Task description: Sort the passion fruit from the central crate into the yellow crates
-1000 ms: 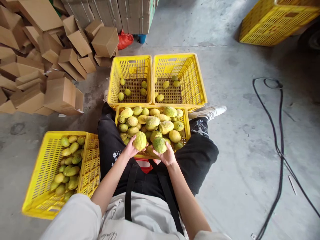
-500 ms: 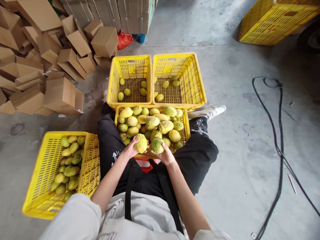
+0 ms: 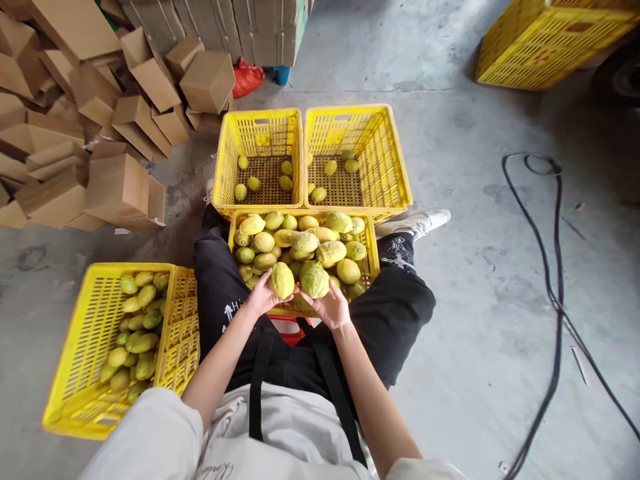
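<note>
My left hand (image 3: 261,296) is closed around a yellow papaya (image 3: 282,281). A greener, ridged papaya (image 3: 315,282) is in my right hand (image 3: 332,307), fingers curled under it. Both fruits are side by side with a narrow gap between them, above the near edge of a yellow crate (image 3: 375,252) between my legs. That crate is heaped with yellow-green papayas (image 3: 331,253), some round, some long.
Two yellow crates, a left one (image 3: 218,170) and a right one (image 3: 400,160), stand beyond with several papayas on their floors. Another crate (image 3: 70,353) with papayas sits at my left. Cardboard boxes (image 3: 117,190) pile up far left; a black cable (image 3: 557,300) lies on the right.
Both papayas have turned in my hands, showing other sides. The right one now shows a paler, ridged face. My hands have stayed in nearly the same place.
</note>
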Motion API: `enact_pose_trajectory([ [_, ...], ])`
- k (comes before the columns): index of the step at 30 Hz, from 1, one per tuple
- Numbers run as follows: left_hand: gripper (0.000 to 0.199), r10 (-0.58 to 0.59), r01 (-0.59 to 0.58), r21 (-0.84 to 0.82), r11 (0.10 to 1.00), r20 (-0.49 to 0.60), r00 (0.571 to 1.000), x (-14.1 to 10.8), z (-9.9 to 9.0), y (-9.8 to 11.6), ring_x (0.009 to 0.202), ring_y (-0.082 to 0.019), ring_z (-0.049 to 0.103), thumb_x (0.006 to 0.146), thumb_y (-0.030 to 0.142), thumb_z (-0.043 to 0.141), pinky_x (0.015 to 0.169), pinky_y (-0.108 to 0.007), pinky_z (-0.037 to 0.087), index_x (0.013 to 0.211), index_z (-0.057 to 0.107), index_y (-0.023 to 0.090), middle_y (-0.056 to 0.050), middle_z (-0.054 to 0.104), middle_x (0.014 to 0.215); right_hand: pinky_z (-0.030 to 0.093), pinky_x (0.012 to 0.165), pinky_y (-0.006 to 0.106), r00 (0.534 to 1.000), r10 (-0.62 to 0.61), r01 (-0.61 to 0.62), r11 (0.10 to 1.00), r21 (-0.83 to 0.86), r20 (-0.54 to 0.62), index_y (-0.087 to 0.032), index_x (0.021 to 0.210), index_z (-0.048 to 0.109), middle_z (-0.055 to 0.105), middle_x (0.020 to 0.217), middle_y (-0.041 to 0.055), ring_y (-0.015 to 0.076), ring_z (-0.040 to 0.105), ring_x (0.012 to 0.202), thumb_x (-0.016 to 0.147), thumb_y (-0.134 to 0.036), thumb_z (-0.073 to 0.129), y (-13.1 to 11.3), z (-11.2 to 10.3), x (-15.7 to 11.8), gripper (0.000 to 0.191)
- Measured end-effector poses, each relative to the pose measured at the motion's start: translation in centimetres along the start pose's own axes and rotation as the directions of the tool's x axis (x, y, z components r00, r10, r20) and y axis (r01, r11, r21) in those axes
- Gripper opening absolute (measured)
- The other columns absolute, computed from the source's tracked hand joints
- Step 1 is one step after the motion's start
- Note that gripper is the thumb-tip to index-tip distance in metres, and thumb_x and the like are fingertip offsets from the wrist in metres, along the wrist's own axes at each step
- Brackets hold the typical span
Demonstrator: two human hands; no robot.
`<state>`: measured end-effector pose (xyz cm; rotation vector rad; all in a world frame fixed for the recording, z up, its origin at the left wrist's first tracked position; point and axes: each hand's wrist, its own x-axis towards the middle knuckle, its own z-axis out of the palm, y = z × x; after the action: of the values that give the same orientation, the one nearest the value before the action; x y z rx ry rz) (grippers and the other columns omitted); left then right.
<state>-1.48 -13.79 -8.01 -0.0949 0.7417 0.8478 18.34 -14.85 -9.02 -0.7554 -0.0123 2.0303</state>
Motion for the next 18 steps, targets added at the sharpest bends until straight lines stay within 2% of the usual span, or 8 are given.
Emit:
enact_pose_trajectory([
  [5, 0.035, 0.013, -0.008, 0.081, 0.997, -0.072, 0.997, 0.06, -0.55, -0.41, 0.079, -0.025, 0.068, 0.087, 0.042, 0.050, 0.077, -0.043, 0.053, 0.105, 0.061, 0.014, -0.010, 0.070, 0.086, 0.062, 0.071, 0.037, 0.995, -0.024, 0.022, 0.999, -0.028, -0.095, -0.026, 0.112, 0.058, 0.074, 0.093, 0.0025, 0.0222, 0.072, 0.085, 0.078, -0.043, 0.065, 0.12, -0.96, 0.28, 0.039],
  [8, 0.040, -0.003, 0.007, 0.132, 0.991, -0.032, 0.999, 0.02, -0.56, -0.43, 0.073, -0.022, 0.068, 0.087, 0.043, 0.049, 0.068, -0.036, 0.054, 0.113, 0.060, 0.015, -0.010, 0.069, 0.086, 0.063, 0.064, 0.034, 0.996, -0.018, 0.013, 0.998, -0.057, -0.089, -0.026, 0.110, 0.059, 0.074, 0.092, 0.0016, 0.0208, 0.072, 0.080, 0.077, -0.043, 0.066, 0.06, -1.01, 0.41, 0.038],
  [10, 0.042, -0.006, 0.005, 0.157, 0.988, 0.006, 1.000, -0.01, -0.46, -0.37, 0.070, -0.021, 0.066, 0.086, 0.042, 0.049, 0.064, -0.034, 0.053, 0.117, 0.059, 0.014, -0.010, 0.068, 0.087, 0.063, 0.064, 0.035, 0.997, -0.020, 0.015, 0.997, -0.073, -0.077, -0.026, 0.110, 0.059, 0.074, 0.094, 0.0021, 0.0209, 0.072, 0.081, 0.077, -0.043, 0.066, 0.00, -0.86, 0.44, 0.038],
  [14, 0.037, 0.025, -0.016, 0.150, 0.989, -0.058, 0.998, 0.06, -0.30, -0.39, 0.068, -0.021, 0.066, 0.084, 0.039, 0.050, 0.059, -0.032, 0.053, 0.107, 0.063, 0.013, -0.011, 0.068, 0.091, 0.062, 0.070, 0.038, 0.995, -0.026, 0.018, 0.996, -0.091, -0.092, -0.027, 0.110, 0.059, 0.074, 0.094, 0.0023, 0.0232, 0.071, 0.088, 0.075, -0.045, 0.069, -0.06, -0.63, 0.34, 0.041],
  [18, 0.034, 0.046, -0.036, 0.147, 0.989, -0.067, 0.997, 0.32, -0.31, -0.47, 0.073, -0.021, 0.066, 0.083, 0.036, 0.053, 0.060, -0.033, 0.053, 0.106, 0.063, 0.013, -0.013, 0.068, 0.100, 0.059, 0.081, 0.045, 0.996, -0.011, 0.004, 0.996, -0.084, -0.084, -0.027, 0.111, 0.059, 0.072, 0.100, 0.0041, 0.0276, 0.066, 0.102, 0.072, -0.045, 0.071, -0.05, -0.43, 0.09, 0.044],
])
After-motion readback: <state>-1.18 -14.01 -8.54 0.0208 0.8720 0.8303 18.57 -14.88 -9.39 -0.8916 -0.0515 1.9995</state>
